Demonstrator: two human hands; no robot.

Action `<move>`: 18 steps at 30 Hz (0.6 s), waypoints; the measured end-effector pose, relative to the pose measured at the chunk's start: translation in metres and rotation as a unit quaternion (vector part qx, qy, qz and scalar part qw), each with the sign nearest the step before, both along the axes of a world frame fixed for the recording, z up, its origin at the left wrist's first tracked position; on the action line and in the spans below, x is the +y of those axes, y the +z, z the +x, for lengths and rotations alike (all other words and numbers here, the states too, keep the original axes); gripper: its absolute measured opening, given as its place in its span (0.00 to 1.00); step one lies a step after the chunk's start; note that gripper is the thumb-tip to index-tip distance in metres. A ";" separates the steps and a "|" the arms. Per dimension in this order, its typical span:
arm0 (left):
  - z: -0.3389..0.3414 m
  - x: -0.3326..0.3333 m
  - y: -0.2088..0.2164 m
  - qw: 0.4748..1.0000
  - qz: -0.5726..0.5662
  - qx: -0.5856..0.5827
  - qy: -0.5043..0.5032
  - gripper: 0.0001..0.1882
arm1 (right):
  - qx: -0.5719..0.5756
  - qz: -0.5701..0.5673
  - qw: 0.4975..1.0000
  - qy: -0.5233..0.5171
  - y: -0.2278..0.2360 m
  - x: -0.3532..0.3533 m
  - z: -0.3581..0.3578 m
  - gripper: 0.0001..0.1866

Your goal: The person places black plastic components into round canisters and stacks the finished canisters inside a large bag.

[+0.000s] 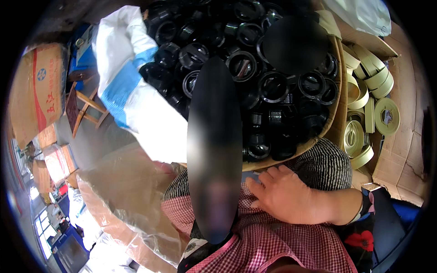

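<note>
My right hand (284, 193) lies on my lap, over the red-checked apron (291, 241) and beside the striped cloth on my knee (325, 166). Its fingers are slightly bent and a little apart, pointing left, and no held thing shows. A small blue-grey patch by the fingertips is too covered to name. Just beyond the hand, a large container (314, 148) with a tan rim is heaped with black, glossy ring-shaped plastic parts (273, 86), some with threaded necks. My left hand does not show; a long blurred oval hides the middle of the view.
A white and blue woven sack (120, 91) drapes over the container's left side. To the right, an open cardboard box (400, 159) holds cream-coloured round parts (387, 116). Clear plastic sheeting (132, 195) spreads at left, near a wooden stool (86, 107) and a large carton (38, 91).
</note>
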State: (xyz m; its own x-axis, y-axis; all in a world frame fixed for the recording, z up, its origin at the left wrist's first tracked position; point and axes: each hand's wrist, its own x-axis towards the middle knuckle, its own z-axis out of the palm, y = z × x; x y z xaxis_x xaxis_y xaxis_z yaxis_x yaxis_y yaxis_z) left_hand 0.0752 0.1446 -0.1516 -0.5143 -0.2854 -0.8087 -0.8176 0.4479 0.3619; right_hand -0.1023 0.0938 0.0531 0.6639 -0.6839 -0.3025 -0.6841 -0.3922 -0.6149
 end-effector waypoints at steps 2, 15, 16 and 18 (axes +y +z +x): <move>-0.003 0.003 0.003 1.000 -0.001 0.005 -0.005 0.24 | -0.001 0.001 1.000 -0.007 -0.004 -0.003 0.002 0.26; -0.016 0.009 0.001 0.999 -0.010 0.017 -0.031 0.25 | 0.022 -0.011 0.999 -0.023 -0.011 0.012 0.003 0.27; -0.020 0.007 -0.003 0.999 -0.008 0.020 -0.039 0.25 | 0.036 0.002 0.999 -0.027 -0.010 0.010 0.001 0.28; -0.020 0.011 0.000 0.999 0.000 0.020 -0.044 0.25 | 0.024 0.001 0.999 -0.037 -0.010 0.009 0.001 0.28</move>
